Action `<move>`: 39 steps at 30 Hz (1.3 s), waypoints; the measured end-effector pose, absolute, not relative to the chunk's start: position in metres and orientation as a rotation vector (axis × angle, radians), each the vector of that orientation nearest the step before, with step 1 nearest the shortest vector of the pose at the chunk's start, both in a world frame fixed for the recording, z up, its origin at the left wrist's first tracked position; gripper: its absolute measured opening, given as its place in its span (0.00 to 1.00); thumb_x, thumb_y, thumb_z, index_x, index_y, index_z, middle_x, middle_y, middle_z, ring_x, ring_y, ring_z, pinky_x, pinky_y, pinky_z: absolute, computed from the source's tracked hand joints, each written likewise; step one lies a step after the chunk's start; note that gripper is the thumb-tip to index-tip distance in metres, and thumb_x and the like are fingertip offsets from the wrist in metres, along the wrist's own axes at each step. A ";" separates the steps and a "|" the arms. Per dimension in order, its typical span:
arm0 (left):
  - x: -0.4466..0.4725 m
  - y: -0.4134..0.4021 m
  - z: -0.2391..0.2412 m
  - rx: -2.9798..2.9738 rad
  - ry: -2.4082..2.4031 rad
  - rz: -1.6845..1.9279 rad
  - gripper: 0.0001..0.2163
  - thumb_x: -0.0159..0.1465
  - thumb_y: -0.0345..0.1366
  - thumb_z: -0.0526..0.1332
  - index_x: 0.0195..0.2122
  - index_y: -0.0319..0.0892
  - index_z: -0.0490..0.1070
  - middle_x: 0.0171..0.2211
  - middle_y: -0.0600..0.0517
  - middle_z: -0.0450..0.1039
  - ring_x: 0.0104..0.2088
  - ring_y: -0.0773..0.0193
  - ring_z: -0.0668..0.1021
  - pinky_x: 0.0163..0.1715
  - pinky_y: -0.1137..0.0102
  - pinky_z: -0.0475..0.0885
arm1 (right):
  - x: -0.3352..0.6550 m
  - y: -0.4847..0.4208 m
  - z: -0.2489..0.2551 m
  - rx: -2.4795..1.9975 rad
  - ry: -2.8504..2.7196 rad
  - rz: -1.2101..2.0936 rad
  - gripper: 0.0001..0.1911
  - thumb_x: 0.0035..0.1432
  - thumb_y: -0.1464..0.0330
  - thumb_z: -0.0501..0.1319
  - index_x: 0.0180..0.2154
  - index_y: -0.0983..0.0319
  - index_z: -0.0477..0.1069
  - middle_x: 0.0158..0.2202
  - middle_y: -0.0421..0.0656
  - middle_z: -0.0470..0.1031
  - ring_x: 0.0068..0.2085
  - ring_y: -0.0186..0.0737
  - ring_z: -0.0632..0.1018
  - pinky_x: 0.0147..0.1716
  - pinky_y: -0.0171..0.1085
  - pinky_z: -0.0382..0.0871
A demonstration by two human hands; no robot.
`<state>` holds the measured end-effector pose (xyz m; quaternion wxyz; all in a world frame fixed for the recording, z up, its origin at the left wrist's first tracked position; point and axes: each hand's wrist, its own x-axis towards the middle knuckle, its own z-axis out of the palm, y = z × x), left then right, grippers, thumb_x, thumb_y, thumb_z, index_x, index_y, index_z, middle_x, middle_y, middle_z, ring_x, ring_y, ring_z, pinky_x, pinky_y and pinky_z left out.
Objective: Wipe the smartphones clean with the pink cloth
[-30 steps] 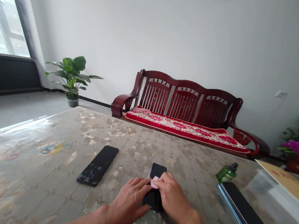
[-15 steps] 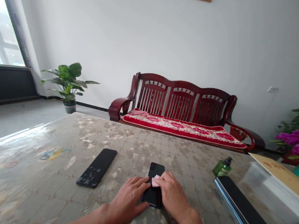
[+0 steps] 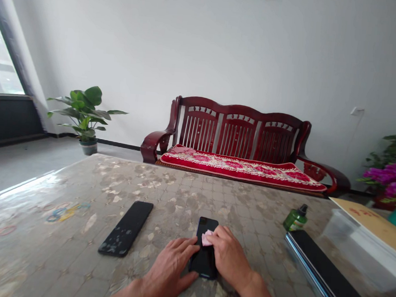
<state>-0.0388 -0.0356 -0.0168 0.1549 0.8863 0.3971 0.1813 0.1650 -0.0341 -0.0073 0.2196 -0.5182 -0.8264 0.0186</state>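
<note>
A black smartphone (image 3: 203, 263) lies flat on the table in front of me, its top pointing away. My left hand (image 3: 175, 263) rests along its left side, fingers stretched out onto the edge and thumb apart near the lower left corner. Pinched in my right hand (image 3: 228, 252) is a small pale pink cloth (image 3: 206, 237), pressed against the upper part of the phone. The fingertips under the cloth are partly hidden. Another black phone (image 3: 126, 228), with light spots or reflections on its lower part, lies to the left.
On the right are a stack of phones (image 3: 323, 268), a green bottle (image 3: 296, 217) with a black top, and a clear plastic box (image 3: 356, 250) under a tan sheet (image 3: 376, 226). Coloured rubber bands (image 3: 64, 212) lie at left. Beyond the patterned tabletop (image 3: 176, 188) stands a wooden bench (image 3: 238, 129).
The view has shifted slightly. Both hands stay at the phone, and the pink cloth remains in my right hand with little visible movement across the surface.
</note>
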 end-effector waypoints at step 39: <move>-0.042 -0.032 -0.036 2.459 1.039 0.660 0.37 0.52 0.26 0.59 0.63 0.46 0.49 0.57 0.45 0.68 0.55 0.51 0.71 0.56 0.59 0.64 | 0.164 -0.025 -0.008 -1.405 -2.248 0.091 0.16 0.66 0.77 0.49 0.38 0.58 0.74 0.36 0.43 0.70 0.40 0.40 0.70 0.42 0.38 0.65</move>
